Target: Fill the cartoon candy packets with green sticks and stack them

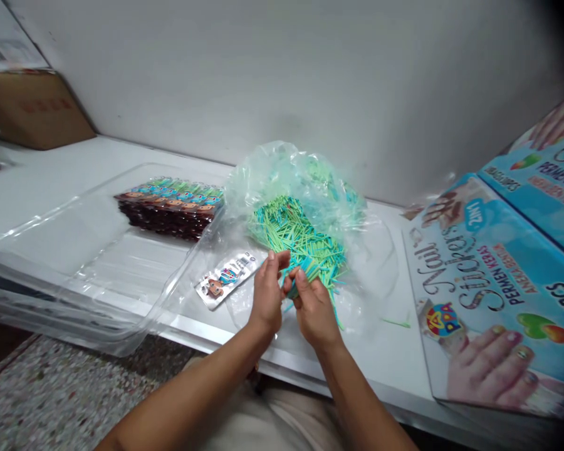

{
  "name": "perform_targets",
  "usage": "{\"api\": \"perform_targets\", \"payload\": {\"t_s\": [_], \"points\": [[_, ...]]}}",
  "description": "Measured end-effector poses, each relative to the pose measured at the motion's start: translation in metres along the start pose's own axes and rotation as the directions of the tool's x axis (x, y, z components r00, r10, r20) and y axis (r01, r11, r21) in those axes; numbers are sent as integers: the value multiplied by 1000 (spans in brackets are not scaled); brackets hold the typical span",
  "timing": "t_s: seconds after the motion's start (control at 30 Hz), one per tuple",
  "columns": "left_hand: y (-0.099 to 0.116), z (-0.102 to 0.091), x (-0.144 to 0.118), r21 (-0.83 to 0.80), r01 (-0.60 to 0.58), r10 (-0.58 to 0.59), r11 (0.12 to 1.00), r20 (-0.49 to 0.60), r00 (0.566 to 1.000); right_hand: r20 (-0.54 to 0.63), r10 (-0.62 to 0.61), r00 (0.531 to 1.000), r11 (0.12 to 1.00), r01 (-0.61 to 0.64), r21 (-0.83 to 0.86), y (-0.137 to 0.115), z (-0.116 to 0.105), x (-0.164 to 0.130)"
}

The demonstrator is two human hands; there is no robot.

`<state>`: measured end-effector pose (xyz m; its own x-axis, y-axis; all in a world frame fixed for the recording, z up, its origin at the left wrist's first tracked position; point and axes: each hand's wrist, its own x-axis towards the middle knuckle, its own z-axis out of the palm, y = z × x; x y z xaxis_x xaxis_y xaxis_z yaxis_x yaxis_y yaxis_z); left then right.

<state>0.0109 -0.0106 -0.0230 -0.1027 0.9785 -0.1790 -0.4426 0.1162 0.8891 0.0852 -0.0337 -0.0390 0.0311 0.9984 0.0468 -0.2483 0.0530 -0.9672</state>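
Note:
In front of me my right hand (316,307) pinches a small bunch of thin green and blue sticks (314,269) between thumb and fingers. Close beside it, my left hand (269,291) has its thumb and fingers apart, near the ends of the bunch; nothing shows gripped in it. Just beyond both hands lies a loose heap of the same sticks (291,228), spilling from a clear plastic bag (282,163). A printed silver sachet (228,279) with a cartoon figure rests flat on the table, left of my left hand.
Left stands a clear plastic tray (94,275) holding rows of stacked sachets (169,210). At right are blue printed boxes (493,300) marked "Nail Stickers". A cardboard box (32,109) is at the far left. Some stray sticks (397,322) lie on the white table (371,357).

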Motion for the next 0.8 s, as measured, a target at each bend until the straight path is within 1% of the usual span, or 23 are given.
{"api": "perform_targets", "payload": {"t_s": [0.03,0.1,0.13,0.2,0.23,0.27,0.33,0.4,0.43,0.47,0.57,0.67,0.73,0.8], "points": [[4,-6,0,46,-29,24,999,86,996,44,22,999,999,-20,-33,-1,-6,-3],[11,-17,-2,104,-52,23,993,259,966,116,53,992,993,-40,-113,-5,-16,-8],[14,-21,-4,117,-43,2,992,326,945,141,58,988,987,-35,-159,-7,-20,-11],[17,-26,-7,130,6,-59,991,410,910,169,53,984,972,-11,-236,-9,-24,-16],[17,-27,-8,131,26,-80,991,426,901,177,51,983,965,-2,-264,-9,-25,-19],[17,-27,-9,131,32,-85,991,421,903,178,48,983,958,5,-286,-9,-25,-21],[15,-28,-10,156,0,-57,988,358,932,170,44,985,946,14,-323,-8,-25,-25],[14,-29,-11,178,-57,5,982,281,960,149,39,988,940,14,-340,-7,-26,-28],[15,-29,-11,177,-77,29,981,259,965,139,41,989,940,9,-341,-7,-27,-30],[15,-30,-12,169,-83,37,982,259,965,138,47,989,941,3,-339,-7,-28,-31],[20,-31,-15,153,-56,0,987,347,938,170,60,984,943,0,-333,-7,-31,-34],[26,-30,-17,201,-52,-42,978,435,899,216,51,975,942,25,-335,-7,-32,-37],[28,-29,-18,209,-40,-63,977,460,885,236,46,971,940,38,-338,-8,-32,-39],[28,-28,-18,201,-20,-77,979,462,883,241,46,969,942,38,-334,-9,-32,-40]]}}
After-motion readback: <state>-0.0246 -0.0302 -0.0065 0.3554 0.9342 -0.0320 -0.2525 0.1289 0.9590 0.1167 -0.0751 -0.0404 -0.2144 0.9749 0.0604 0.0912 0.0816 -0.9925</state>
